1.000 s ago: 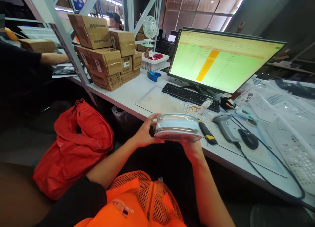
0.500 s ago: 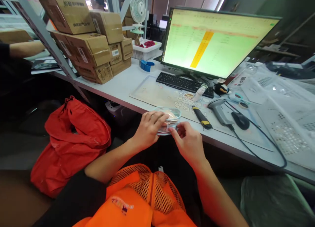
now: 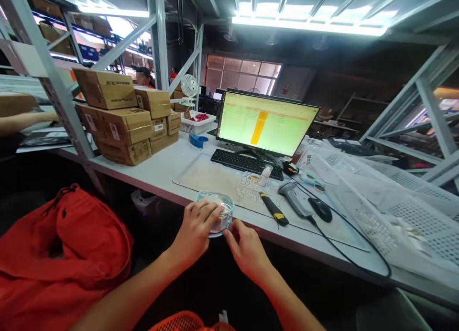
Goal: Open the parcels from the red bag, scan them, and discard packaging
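Observation:
Both my hands are on a clear, round, drum-shaped object (image 3: 228, 215) with a bluish rim, held at the front edge of the desk. Whether it is a roll of clear tape or a plastic tub I cannot tell. My left hand (image 3: 198, 222) lies over its left side, fingers curled across the top. At its lower right, my right hand (image 3: 244, 242) pinches the edge between thumb and curled fingers. To the right on the desk mat (image 3: 204, 178) lie a black and yellow utility knife (image 3: 274, 209) and a grey barcode scanner (image 3: 294, 199). A small white bottle (image 3: 265, 176) stands behind the knife.
A keyboard (image 3: 244, 163) and monitor (image 3: 265, 125) stand behind the mat. Stacked cardboard boxes (image 3: 122, 125) fill the desk's left. A mouse (image 3: 320, 209) and white plastic baskets (image 3: 405, 226) are on the right. A red bag (image 3: 68, 254) sits lower left; another person's arm (image 3: 28, 121) shows far left.
My view has tilted up, showing more ceiling and shelving, so the desk things appear smaller. Both hands keep their hold on the clear round object, with little change in grip.

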The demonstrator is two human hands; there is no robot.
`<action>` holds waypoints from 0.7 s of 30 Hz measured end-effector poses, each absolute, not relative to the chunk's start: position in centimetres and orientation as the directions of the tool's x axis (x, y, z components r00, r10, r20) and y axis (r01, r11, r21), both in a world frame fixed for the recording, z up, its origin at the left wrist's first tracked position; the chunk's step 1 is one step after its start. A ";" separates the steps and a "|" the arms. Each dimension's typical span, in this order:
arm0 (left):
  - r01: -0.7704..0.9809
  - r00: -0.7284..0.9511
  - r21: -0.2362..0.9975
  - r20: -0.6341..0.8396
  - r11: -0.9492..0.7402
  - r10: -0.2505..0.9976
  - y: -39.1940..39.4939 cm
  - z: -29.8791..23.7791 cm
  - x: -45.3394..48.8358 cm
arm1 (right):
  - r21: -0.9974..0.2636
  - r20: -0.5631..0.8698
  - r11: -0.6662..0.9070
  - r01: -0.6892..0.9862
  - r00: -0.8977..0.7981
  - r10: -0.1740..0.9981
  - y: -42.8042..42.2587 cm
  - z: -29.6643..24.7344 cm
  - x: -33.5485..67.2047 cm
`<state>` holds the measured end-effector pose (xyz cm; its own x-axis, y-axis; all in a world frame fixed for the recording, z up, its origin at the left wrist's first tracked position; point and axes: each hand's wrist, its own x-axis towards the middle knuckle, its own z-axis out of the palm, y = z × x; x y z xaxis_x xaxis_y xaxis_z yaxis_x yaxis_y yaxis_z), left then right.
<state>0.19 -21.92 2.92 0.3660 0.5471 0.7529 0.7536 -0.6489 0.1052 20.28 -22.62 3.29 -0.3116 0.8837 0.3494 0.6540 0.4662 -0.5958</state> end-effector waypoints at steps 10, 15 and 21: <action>0.730 0.395 0.137 0.715 -0.670 0.577 -22.1 3.5 1.1 | -0.500 0.461 0.504 0.704 -0.277 0.843 -22.2 4.6 21.0; 0.652 0.387 0.244 0.706 -0.718 0.592 -22.1 4.4 0.2 | -0.549 0.469 0.479 0.685 -0.223 0.855 -21.9 5.6 22.7; 0.236 0.404 0.327 0.823 -0.915 0.398 -24.2 6.4 -2.2 | -0.813 0.195 0.369 0.450 -0.386 0.902 -20.0 9.1 27.6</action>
<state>-2.15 -24.16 6.43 0.4041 0.3984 0.8234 0.2362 -0.9151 0.3269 27.57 -19.97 9.13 -0.3861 0.9016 0.1950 0.4504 0.3687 -0.8131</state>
